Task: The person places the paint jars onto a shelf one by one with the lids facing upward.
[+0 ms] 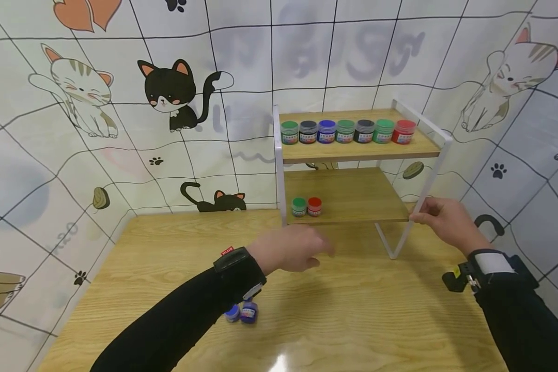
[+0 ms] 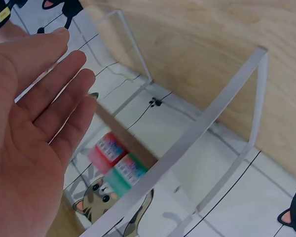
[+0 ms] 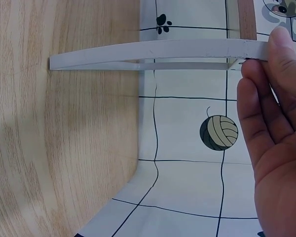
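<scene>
A two-tier shelf (image 1: 339, 194) with wooden boards and a white metal frame stands against the back wall. My right hand (image 1: 448, 222) pinches the frame's right front leg (image 3: 158, 49) between thumb and fingers, level with the lower board. In front of that board my left hand (image 1: 290, 249) hovers over the table, its fingers (image 2: 64, 94) loosely extended with nothing in them. On the lower board, at the left, a green-lidded paint jar (image 1: 299, 207) stands beside a red-lidded jar (image 1: 314, 206). Several more jars (image 1: 345, 131) with green, black, blue and red lids line the upper board.
Two blue paint jars (image 1: 248, 312) are on the wooden table (image 1: 376, 320), partly beside and behind my left forearm. Cat-patterned wall covering (image 1: 242, 119) rises behind the shelf and along both sides.
</scene>
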`<action>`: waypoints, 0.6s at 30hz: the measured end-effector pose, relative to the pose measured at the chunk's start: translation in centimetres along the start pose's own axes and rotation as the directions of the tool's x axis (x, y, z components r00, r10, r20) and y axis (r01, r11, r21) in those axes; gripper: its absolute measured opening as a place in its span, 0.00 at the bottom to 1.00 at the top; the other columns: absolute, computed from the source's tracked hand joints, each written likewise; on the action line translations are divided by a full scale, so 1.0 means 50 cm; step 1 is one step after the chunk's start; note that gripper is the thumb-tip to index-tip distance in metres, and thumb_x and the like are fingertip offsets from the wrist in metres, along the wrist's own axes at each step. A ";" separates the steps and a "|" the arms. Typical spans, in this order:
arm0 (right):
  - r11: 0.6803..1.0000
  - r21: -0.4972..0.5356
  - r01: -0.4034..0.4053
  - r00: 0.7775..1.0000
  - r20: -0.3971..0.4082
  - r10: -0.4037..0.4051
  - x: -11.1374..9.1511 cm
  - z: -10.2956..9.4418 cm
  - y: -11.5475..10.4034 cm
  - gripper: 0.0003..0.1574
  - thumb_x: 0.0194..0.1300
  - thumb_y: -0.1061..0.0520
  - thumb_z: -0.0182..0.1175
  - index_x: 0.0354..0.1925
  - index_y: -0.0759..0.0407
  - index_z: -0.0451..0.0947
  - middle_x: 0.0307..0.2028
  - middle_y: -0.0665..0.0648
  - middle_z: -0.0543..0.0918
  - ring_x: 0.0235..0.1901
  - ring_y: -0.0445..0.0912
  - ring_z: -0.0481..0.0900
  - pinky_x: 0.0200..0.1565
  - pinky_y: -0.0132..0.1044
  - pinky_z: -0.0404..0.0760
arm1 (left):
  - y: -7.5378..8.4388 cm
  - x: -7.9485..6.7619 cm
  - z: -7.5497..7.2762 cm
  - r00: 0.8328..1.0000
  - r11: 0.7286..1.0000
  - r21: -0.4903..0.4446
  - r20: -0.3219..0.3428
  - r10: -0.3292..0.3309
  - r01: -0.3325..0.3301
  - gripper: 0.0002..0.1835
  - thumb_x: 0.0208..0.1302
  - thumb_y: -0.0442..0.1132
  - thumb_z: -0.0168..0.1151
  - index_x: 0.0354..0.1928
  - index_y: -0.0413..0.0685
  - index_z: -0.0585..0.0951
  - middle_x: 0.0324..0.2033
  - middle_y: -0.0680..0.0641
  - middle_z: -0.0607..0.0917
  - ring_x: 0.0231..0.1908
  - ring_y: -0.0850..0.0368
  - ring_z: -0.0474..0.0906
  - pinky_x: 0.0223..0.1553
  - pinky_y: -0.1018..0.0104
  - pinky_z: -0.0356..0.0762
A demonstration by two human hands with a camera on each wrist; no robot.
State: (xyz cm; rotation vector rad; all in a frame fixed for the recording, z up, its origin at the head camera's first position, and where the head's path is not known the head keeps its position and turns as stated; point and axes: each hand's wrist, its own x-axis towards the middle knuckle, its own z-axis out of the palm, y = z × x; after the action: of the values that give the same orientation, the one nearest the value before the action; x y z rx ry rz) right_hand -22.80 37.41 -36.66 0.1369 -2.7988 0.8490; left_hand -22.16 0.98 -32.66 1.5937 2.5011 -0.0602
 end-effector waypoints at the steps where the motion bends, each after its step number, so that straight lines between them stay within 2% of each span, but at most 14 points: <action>1: 1.000 -0.001 0.000 1.000 -0.001 0.000 0.000 0.000 0.000 0.18 0.65 0.46 0.61 0.35 0.60 0.79 0.34 0.61 0.83 0.37 0.56 0.72 0.36 0.48 0.72 | 0.002 -0.003 0.006 1.000 1.000 -0.003 0.005 -0.003 0.003 0.20 0.64 0.42 0.63 0.58 0.57 0.77 0.57 0.57 0.79 0.58 0.62 0.72 0.59 0.64 0.72; 8: 1.000 -0.001 0.002 1.000 0.007 -0.002 -0.002 -0.001 0.000 0.18 0.65 0.45 0.61 0.35 0.59 0.79 0.34 0.61 0.82 0.37 0.55 0.72 0.35 0.46 0.72 | -0.004 -0.022 0.059 1.000 1.000 -0.004 0.002 -0.026 0.026 0.17 0.64 0.41 0.63 0.55 0.60 0.79 0.55 0.57 0.80 0.56 0.62 0.74 0.57 0.63 0.73; 14: 1.000 -0.007 0.002 1.000 0.005 -0.002 -0.001 -0.001 0.000 0.18 0.65 0.46 0.61 0.35 0.60 0.79 0.34 0.62 0.82 0.37 0.56 0.72 0.36 0.47 0.73 | -0.035 -0.044 0.111 0.999 0.999 0.001 -0.017 -0.041 0.041 0.15 0.64 0.41 0.63 0.52 0.59 0.81 0.50 0.57 0.83 0.50 0.62 0.77 0.53 0.64 0.76; 18: 1.000 -0.002 -0.004 1.000 0.013 0.004 0.001 0.000 0.001 0.18 0.65 0.46 0.61 0.36 0.61 0.79 0.34 0.62 0.82 0.38 0.57 0.73 0.37 0.49 0.74 | -0.058 -0.066 0.143 0.996 0.996 -0.017 -0.012 -0.090 0.090 0.12 0.64 0.41 0.62 0.50 0.58 0.82 0.47 0.57 0.84 0.46 0.62 0.78 0.50 0.64 0.77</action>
State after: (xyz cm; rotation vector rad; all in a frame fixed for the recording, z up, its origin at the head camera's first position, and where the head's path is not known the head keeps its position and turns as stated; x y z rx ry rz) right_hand -22.86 37.45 -36.69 0.1371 -2.8130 0.8491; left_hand -22.52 -4.10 -39.30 1.4792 2.5752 -0.0413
